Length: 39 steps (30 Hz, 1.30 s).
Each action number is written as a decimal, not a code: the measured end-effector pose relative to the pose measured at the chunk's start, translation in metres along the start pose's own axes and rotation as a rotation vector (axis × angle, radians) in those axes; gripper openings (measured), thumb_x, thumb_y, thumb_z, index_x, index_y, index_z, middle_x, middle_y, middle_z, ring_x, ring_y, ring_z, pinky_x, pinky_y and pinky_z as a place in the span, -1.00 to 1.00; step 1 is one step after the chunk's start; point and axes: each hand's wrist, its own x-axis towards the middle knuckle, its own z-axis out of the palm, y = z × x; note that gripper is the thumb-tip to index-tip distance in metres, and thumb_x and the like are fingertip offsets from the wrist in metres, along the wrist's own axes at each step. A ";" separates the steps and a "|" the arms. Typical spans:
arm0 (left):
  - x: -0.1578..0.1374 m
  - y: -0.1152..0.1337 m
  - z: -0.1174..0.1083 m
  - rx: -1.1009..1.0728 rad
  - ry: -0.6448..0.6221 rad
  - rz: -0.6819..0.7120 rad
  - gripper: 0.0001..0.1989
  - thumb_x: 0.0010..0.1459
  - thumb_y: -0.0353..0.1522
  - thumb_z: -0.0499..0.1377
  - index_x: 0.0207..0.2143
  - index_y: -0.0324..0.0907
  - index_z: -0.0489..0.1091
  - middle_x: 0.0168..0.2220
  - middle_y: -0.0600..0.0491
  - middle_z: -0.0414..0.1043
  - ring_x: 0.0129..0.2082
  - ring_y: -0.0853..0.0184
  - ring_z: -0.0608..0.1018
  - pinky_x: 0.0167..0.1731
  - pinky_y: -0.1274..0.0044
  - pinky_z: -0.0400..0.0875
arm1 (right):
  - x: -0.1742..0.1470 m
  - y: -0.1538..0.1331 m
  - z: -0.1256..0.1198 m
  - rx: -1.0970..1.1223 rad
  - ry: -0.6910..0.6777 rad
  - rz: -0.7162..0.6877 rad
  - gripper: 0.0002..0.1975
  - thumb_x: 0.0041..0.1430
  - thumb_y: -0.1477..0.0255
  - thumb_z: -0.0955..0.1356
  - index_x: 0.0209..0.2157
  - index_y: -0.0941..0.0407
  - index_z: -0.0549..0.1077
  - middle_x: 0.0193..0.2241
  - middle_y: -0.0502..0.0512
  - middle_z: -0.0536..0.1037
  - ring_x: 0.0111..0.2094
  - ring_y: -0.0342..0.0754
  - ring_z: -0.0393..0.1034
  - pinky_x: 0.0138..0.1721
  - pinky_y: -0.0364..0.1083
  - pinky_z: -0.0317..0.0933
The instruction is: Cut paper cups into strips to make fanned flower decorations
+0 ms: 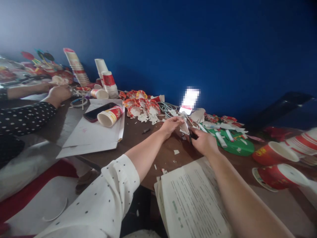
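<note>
Head view: your left hand (172,125) is over the table (138,147), fingertips together on a small piece of white paper (184,127). Your right hand (203,142) is just beside it, fingers closed round the dark handles of the scissors (190,135); the blades are at the paper, but their gap is too small to tell. The paper is thus between your two hands, in front of the tilted, lit phone (186,109).

Left of the phone: a heap of red and white cut-outs (142,107). To the right of your right hand: a green sheet (239,147) bearing scraps, then red cups (266,154). Printed pages (189,195) lie at the near edge, partly covered by your right forearm. Left: a white folder (90,138) with a black phone and a tipped cup (109,117). Farther left, a co-worker's hands (58,95) hold something pale, indistinct.
</note>
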 end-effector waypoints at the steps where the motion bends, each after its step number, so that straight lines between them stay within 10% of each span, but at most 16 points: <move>1: -0.001 0.001 0.000 -0.010 -0.009 -0.003 -0.73 -0.12 -0.33 0.41 -0.52 -0.25 0.36 -0.63 0.18 0.36 -0.64 0.53 0.34 -0.53 0.61 0.20 | -0.001 -0.004 -0.003 -0.037 0.007 -0.002 -0.56 0.16 0.12 0.33 0.06 -0.14 0.51 -0.20 0.07 0.65 -0.21 0.13 0.52 -0.31 -0.05 0.22; 39: -0.005 -0.002 0.004 -0.221 -0.030 -0.149 -0.91 0.11 -0.50 0.27 -0.45 -0.29 0.42 -0.50 0.09 0.45 -0.51 0.54 0.50 -0.30 0.64 0.44 | -0.005 -0.021 -0.007 -0.197 0.011 0.039 -0.62 0.25 0.14 0.26 0.01 -0.11 0.53 -0.31 0.09 0.65 -0.34 0.03 0.48 -0.41 -0.10 0.03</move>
